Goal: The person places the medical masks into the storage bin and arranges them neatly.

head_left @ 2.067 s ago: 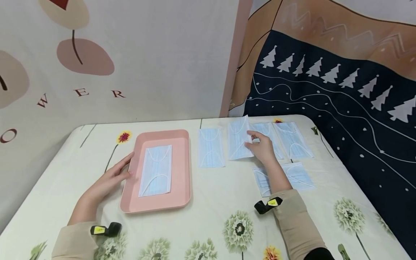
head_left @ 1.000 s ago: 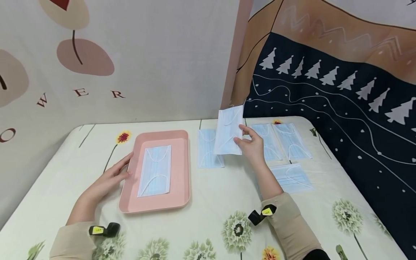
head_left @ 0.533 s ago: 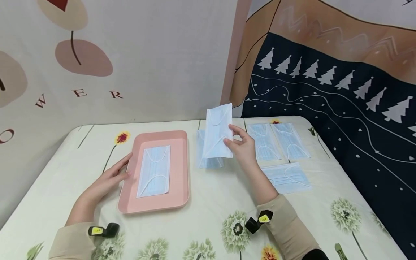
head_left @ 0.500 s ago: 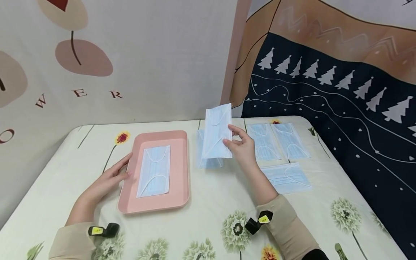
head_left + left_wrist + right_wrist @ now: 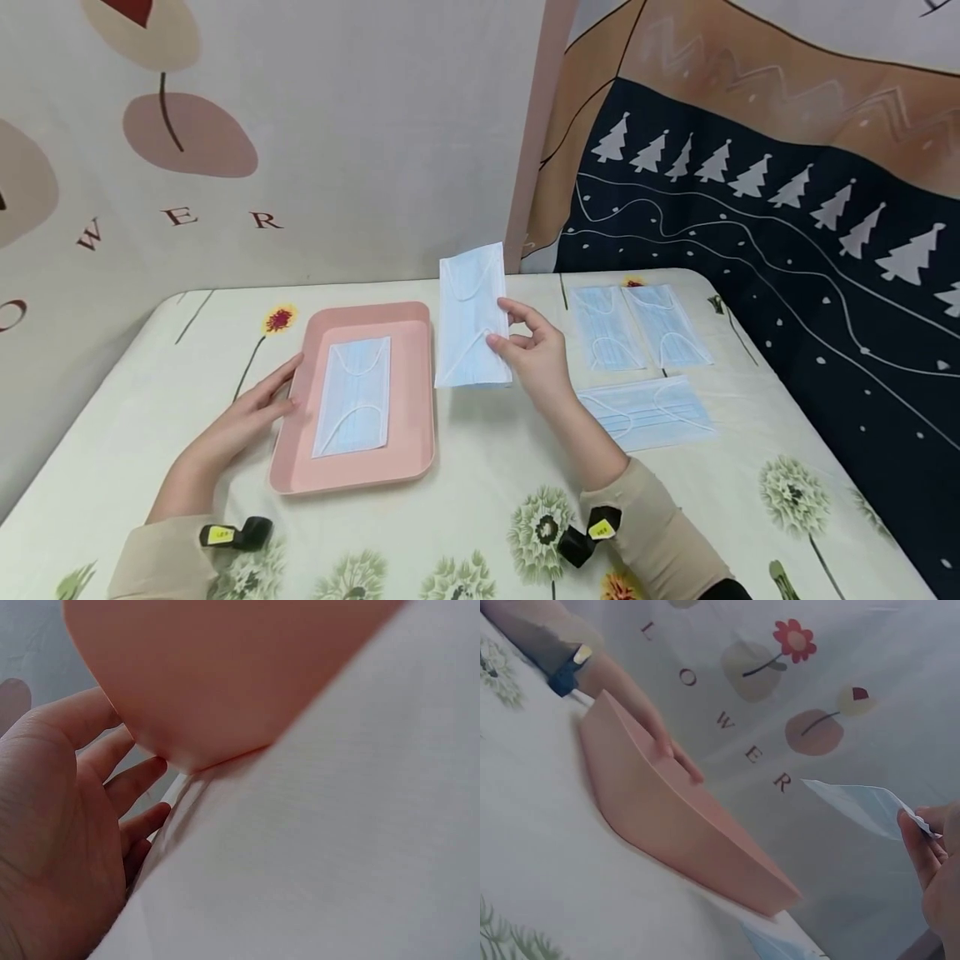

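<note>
My right hand (image 5: 536,354) pinches a light-blue face mask (image 5: 471,308) by its right edge, between thumb and fingers. The mask is raised, just right of the pink tray (image 5: 412,392), and covers most of another mask behind it. In the right wrist view, the gripped mask (image 5: 862,810) appears nearly edge-on. One face mask (image 5: 352,398) lies lengthwise inside the tray. My left hand (image 5: 243,421) rests against the tray's left side, thumb at the rim. In the left wrist view, relaxed fingers (image 5: 135,784) touch the pink wall (image 5: 202,682) from outside.
Two upright masks, one pale blue mask (image 5: 607,327) and another mask (image 5: 667,325), lie side by side at the back right. A sideways mask (image 5: 648,412) lies nearer. The table (image 5: 480,475) has a flowered cloth and meets a printed backdrop (image 5: 375,167).
My right hand has lifted the mask off the back of the table and carried it left, over another mask, toward the tray. My left hand stays at the tray's side.
</note>
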`<state>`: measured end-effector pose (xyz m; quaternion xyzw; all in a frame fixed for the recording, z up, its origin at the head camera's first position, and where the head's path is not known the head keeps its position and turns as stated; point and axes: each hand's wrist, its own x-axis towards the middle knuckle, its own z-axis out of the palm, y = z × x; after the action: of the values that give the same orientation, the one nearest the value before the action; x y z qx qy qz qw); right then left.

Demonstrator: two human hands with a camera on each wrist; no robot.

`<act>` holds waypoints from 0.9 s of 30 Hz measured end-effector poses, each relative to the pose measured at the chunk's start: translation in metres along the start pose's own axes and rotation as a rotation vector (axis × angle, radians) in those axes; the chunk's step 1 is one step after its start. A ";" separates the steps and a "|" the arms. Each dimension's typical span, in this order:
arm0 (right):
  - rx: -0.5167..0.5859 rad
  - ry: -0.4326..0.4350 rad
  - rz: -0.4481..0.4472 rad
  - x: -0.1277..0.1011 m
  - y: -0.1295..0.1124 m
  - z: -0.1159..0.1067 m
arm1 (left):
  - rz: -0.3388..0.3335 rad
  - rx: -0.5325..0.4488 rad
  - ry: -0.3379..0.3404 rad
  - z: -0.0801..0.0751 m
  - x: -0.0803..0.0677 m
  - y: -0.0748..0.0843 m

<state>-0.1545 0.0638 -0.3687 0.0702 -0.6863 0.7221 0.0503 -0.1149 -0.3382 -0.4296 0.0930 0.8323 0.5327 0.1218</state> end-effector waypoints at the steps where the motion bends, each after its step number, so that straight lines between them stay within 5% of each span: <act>1: 0.008 -0.008 -0.003 -0.001 0.000 0.002 | -0.002 -0.002 -0.001 0.000 0.000 0.000; 17: 0.062 -0.125 -0.062 -0.018 0.008 0.032 | 0.042 0.003 0.004 0.000 0.000 0.000; 27: 0.091 -0.127 -0.037 -0.022 0.011 0.060 | 0.060 0.002 0.007 0.001 -0.001 -0.002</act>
<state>-0.1328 0.0039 -0.3805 0.1308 -0.6532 0.7456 0.0170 -0.1136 -0.3384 -0.4312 0.1161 0.8302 0.5355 0.1028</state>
